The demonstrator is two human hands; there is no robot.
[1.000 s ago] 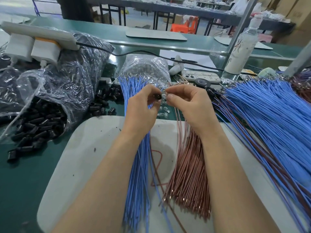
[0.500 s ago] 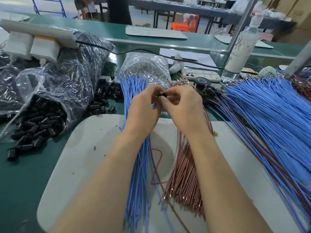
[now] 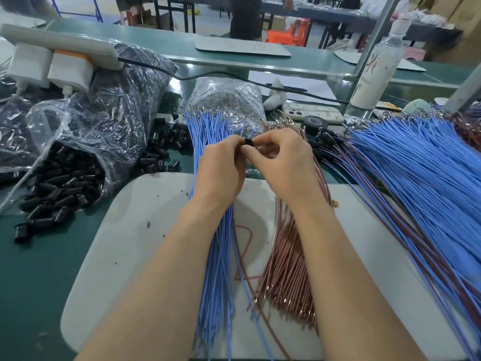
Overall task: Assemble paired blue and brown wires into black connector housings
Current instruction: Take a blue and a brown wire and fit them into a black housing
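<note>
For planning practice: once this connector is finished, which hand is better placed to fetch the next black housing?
Likely the left hand: loose black housings lie left of the blue wire bundle, on its side. The right hand, also pinching the held housing, would have to cross the bundle.

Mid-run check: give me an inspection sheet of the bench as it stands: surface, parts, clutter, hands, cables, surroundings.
Surface: green bench with a pale mat under the work.
Job's things: black housing pinched between both hands; blue wire bundle and brown wire bundle side by side on the mat; loose housings spill from a clear bag at left; wired assemblies fan out at right.
Clutter: phone, tape roll, bottle behind the wires.
Grippers: left hand and right hand meet fingertip to fingertip on the housing.
Cables: black cord runs from the power strip along the back.
Surroundings: far bench, orange stool, a person standing.
</note>
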